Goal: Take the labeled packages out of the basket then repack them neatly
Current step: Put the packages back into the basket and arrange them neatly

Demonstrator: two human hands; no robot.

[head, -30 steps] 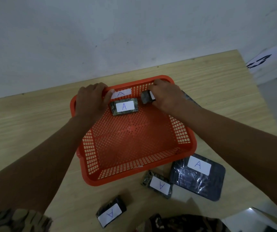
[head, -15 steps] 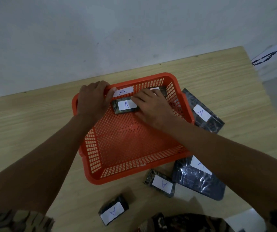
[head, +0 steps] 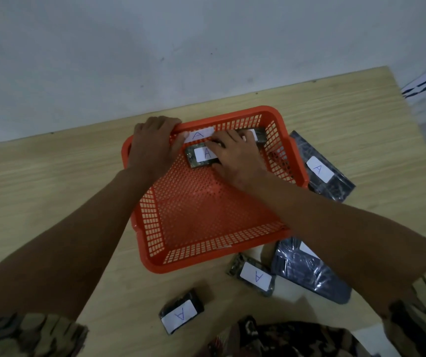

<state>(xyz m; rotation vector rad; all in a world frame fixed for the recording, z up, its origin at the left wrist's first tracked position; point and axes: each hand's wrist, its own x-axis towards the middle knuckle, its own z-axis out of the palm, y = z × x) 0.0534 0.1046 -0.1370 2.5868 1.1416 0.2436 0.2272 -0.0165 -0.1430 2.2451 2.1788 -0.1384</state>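
Note:
An orange mesh basket point(head: 206, 264) sits mid-table. My left hand point(head: 152, 145) wraps its far left corner, fingers over the rim and thumb pressing an upright package labeled A point(head: 197, 135) against the far wall. My right hand point(head: 235, 155) lies inside the basket with its fingers on the right end of a flat small package labeled A point(head: 201, 157). A third small package point(head: 257, 135) stands in the far right corner, partly hidden by my right hand.
Outside the basket lie two large dark packages, one to the right point(head: 320, 171) and one at the front right point(head: 307, 274) under my forearm. Two small labeled packages point(head: 254, 276) point(head: 181, 314) lie near the front table edge. A wall runs behind the table.
My right hand let go of the small package at the basket's far right and moved left onto the flat package. My left hand stayed at the far left corner.

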